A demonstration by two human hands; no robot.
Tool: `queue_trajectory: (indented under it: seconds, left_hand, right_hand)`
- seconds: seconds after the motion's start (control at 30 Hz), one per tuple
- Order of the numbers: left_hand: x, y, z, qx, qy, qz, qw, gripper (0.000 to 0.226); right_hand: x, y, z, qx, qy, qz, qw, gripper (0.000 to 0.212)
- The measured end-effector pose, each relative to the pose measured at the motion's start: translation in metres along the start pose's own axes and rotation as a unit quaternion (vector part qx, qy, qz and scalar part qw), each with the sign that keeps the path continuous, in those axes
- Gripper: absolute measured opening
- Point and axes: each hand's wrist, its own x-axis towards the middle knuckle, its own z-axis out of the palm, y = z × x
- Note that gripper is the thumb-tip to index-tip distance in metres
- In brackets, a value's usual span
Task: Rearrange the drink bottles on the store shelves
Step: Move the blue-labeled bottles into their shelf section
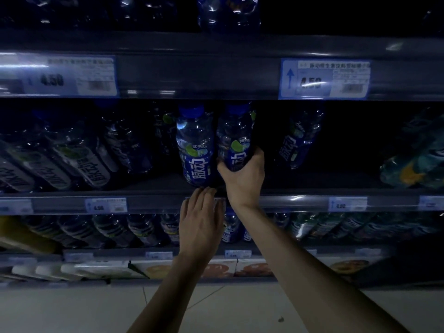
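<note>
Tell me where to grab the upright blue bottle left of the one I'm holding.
Take the blue bottle round its labelled lower body, from the front-left with the left hand: its cap sits close under the upper shelf, and the held bottle crowds its right.

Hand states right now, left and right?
Left hand: open, fingers straight, at the shelf edge.
Right hand: gripping a blue-label bottle.

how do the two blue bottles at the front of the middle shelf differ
The left bottle stands free and untouched; the right bottle is gripped low down by the right hand. The left bottle is lit brighter and its label shows whole; the right bottle looks darker, with its label partly covered by that hand. Both have blue caps and blue labels with white characters.
</note>
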Motion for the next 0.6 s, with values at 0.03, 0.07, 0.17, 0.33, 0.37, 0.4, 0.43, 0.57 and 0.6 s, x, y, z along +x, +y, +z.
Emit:
queue_trajectory:
  seconds: [0.03, 0.07, 0.17, 0.33, 0.37, 0.4, 0.43, 0.57, 0.6]
  left_hand:
    - [0.000, -0.001, 0.000, 0.005, -0.004, 0.003, 1.000, 0.041]
    - [0.000, -0.001, 0.001, 0.009, -0.009, 0.006, 1.000, 0.040]
    - [-0.002, -0.006, 0.002, 0.029, -0.036, 0.017, 0.999, 0.040]
    - [-0.003, -0.015, -0.003, 0.055, -0.075, 0.036, 0.995, 0.050]
    - [-0.003, -0.016, -0.005, 0.060, -0.079, 0.041, 0.994, 0.051]
    - [-0.003, -0.016, -0.006, 0.063, -0.082, 0.044, 0.994, 0.051]
    - [-0.003, -0.016, -0.008, 0.064, -0.082, 0.045, 0.994, 0.051]
    - [-0.004, -0.022, -0.012, 0.066, -0.068, 0.039, 0.995, 0.048]
    - [-0.004, -0.024, -0.013, 0.067, -0.067, 0.038, 0.995, 0.048]
  right_hand:
    - [0.000, 0.000, -0.001, -0.002, -0.004, 0.000, 1.000, 0.064]
    - [0.001, 0.000, -0.001, -0.003, -0.008, 0.001, 1.000, 0.064]
    - [0.001, 0.000, -0.005, -0.007, -0.022, 0.000, 1.000, 0.064]
    - [0.002, -0.001, -0.007, -0.015, -0.018, -0.005, 1.000, 0.064]
    - [0.001, -0.001, -0.006, -0.016, -0.016, -0.004, 1.000, 0.064]
    - [0.000, -0.001, -0.005, -0.018, -0.013, -0.003, 1.000, 0.064]
    - [-0.001, -0.002, -0.004, -0.020, -0.008, -0.002, 1.000, 0.063]
    - [-0.007, -0.008, 0.001, -0.041, 0.006, 0.008, 0.999, 0.063]
    - [-0.008, -0.010, 0.003, -0.044, 0.006, 0.008, 0.999, 0.062]
